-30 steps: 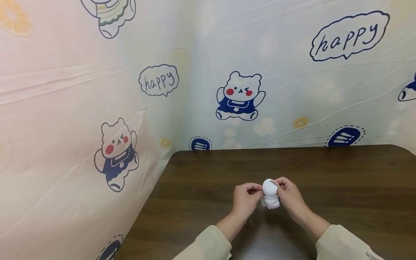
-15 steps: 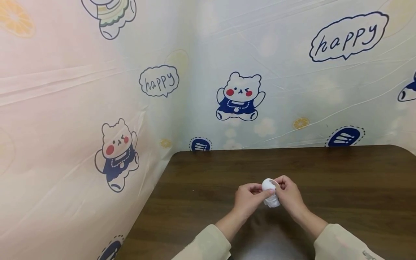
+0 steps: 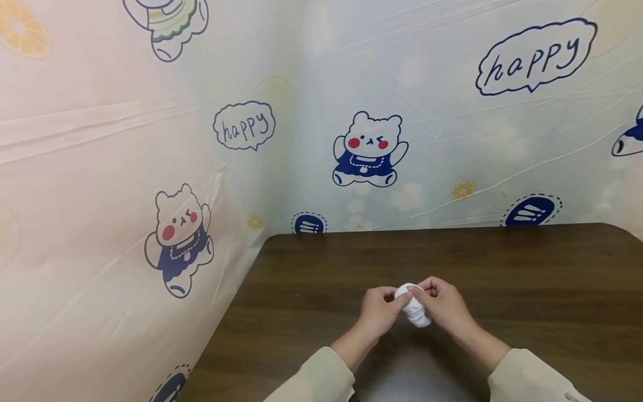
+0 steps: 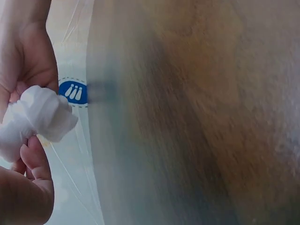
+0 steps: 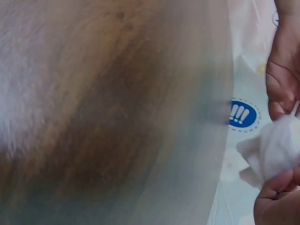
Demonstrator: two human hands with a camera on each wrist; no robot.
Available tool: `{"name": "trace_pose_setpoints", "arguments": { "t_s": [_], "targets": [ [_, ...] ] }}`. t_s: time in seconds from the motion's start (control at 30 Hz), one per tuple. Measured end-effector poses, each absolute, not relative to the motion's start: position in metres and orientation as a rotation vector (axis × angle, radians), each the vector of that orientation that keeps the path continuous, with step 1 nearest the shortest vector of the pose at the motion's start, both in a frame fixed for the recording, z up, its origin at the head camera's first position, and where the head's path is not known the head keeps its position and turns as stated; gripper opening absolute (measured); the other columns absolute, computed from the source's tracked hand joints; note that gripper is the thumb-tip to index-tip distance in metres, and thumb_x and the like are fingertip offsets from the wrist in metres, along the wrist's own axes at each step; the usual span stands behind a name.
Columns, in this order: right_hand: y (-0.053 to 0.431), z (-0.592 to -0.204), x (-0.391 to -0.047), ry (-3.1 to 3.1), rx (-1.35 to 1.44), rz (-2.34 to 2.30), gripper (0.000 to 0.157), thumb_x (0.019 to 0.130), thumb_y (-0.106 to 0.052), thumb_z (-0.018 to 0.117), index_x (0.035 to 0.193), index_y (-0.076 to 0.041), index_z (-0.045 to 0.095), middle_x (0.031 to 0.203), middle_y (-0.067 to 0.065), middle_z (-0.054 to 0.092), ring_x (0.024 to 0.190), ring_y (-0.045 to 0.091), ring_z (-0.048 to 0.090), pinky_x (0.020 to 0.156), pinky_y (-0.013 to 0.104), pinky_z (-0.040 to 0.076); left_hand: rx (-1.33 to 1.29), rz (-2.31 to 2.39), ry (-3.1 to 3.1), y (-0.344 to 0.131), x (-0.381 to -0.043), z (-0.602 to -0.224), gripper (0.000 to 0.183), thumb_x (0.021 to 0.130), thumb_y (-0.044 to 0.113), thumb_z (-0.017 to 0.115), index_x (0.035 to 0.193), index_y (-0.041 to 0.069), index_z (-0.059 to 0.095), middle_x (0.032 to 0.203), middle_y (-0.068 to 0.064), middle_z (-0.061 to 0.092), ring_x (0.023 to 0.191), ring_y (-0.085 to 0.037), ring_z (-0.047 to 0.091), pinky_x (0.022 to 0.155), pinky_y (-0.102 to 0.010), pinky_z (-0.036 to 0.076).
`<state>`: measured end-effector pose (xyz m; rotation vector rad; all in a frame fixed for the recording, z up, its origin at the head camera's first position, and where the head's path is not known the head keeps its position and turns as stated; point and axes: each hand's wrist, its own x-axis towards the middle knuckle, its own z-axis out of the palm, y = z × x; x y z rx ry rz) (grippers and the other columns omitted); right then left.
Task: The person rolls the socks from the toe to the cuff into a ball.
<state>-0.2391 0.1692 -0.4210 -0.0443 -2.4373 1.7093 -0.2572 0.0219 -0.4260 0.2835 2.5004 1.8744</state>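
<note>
A small white bundle (image 3: 417, 314), soft and folded like cloth, is held between both hands above the table. One end is rounded and the other is bunched into creases; its exact kind cannot be told. My left hand (image 3: 378, 311) pinches the rounded end from the left with thumb and fingers. From the right, my right hand (image 3: 447, 304) grips the same end, its thumb lying over the top. In the left wrist view the folds of the bundle (image 4: 47, 112) show between the two hands. The right wrist view shows loose, pointed folds on the bundle (image 5: 274, 150).
A dark brown wooden table (image 3: 311, 279) lies beneath the hands, its rounded far corners visible. Behind it and to the left hang pale printed curtains (image 3: 442, 151) with bears, orange slices and "happy" bubbles. Light sleeves (image 3: 321, 371) cover both forearms.
The white bundle has tilted, its rounded end leaning left. My left thumb and then my right thumb have moved over the bundle's top, and the opening seen earlier is now mostly covered.
</note>
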Motion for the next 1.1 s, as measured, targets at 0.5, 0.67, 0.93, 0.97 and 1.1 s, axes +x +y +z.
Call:
{"name": "trace_pose_setpoints", "arguments": {
  "t_s": [0.5,0.67,0.93,0.97,1.1],
  "targets": [
    [0.186,-0.413,-0.239,-2.441,0.193,2.193,0.030,0.097,-0.021,0.054,0.096,0.008,0.058,0.070,0.000,0.055,0.061,0.010,0.050,0.058,0.026,0.044,0.260,1.934,2.444,0.018,-0.266,-0.428,0.019,0.079,0.018,0.076,0.084,-0.001,0.074,0.069,0.005,0.062,0.062,-0.005,0.049,0.054,-0.021,0.041],
    [0.182,-0.409,-0.235,-2.454,0.224,2.101,0.025,0.091,-0.013,0.059,0.097,0.011,0.058,0.073,0.003,0.060,0.064,0.011,0.055,0.058,0.026,0.047,0.254,1.949,2.455,0.019,-0.266,-0.427,0.020,0.079,0.018,0.075,0.082,-0.002,0.074,0.066,0.005,0.060,0.060,-0.005,0.048,0.052,-0.020,0.039],
    [0.172,-0.412,-0.228,-2.617,0.234,1.431,0.029,0.077,-0.025,0.079,0.083,-0.006,0.059,0.070,-0.001,0.060,0.060,0.012,0.052,0.053,0.027,0.042,0.207,1.980,2.459,0.019,-0.267,-0.424,0.020,0.079,0.018,0.075,0.083,-0.001,0.075,0.067,0.004,0.062,0.063,-0.006,0.048,0.054,-0.022,0.040],
    [0.172,-0.412,-0.228,-2.623,0.223,1.381,0.029,0.077,-0.026,0.080,0.081,-0.007,0.058,0.070,-0.002,0.059,0.060,0.012,0.050,0.053,0.027,0.041,0.206,1.980,2.454,0.019,-0.267,-0.423,0.020,0.079,0.018,0.075,0.084,-0.001,0.075,0.068,0.004,0.062,0.063,-0.006,0.048,0.054,-0.022,0.040],
    [0.175,-0.415,-0.228,-2.615,0.248,1.289,0.026,0.076,-0.019,0.080,0.077,-0.010,0.056,0.067,-0.003,0.056,0.057,0.012,0.048,0.051,0.027,0.039,0.213,2.005,2.407,0.018,-0.269,-0.422,0.020,0.080,0.017,0.074,0.084,-0.003,0.074,0.070,0.001,0.064,0.061,-0.006,0.052,0.056,-0.025,0.046]
  ]
}}
